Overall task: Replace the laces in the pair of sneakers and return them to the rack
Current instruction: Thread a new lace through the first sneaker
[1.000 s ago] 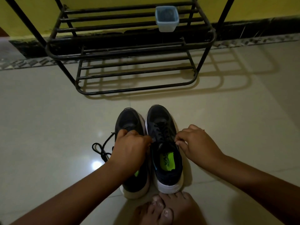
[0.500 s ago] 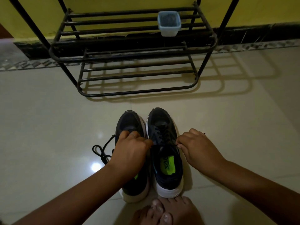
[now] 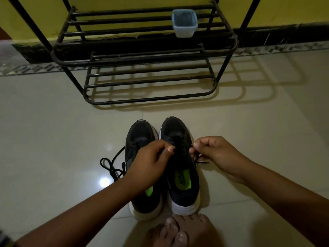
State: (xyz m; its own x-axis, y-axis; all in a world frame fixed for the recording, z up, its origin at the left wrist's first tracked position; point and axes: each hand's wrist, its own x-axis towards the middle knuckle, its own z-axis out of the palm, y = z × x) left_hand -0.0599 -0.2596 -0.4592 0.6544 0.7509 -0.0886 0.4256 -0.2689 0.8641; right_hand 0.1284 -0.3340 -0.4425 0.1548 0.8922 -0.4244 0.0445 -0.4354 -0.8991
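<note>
Two dark sneakers with white soles and green insoles stand side by side on the floor, toes pointing away from me. Over the right sneaker (image 3: 183, 184), my left hand (image 3: 149, 163) pinches one end of its black lace (image 3: 179, 145) and my right hand (image 3: 215, 154) pinches the other end, whose tip sticks out beside the shoe. The left sneaker (image 3: 138, 138) lies partly under my left wrist. A loose black lace (image 3: 111, 166) lies coiled on the floor to its left.
A black metal shoe rack (image 3: 142, 56) stands against the yellow wall ahead, with a small clear plastic box (image 3: 184, 23) on its upper shelf. My bare feet (image 3: 179, 232) touch the heels of the sneakers. Pale glossy tiles surround the shoes.
Both hands have lifted and moved inward over the right sneaker's lacing, fingertips now pinching the lace ends. The view has tilted slightly down.
</note>
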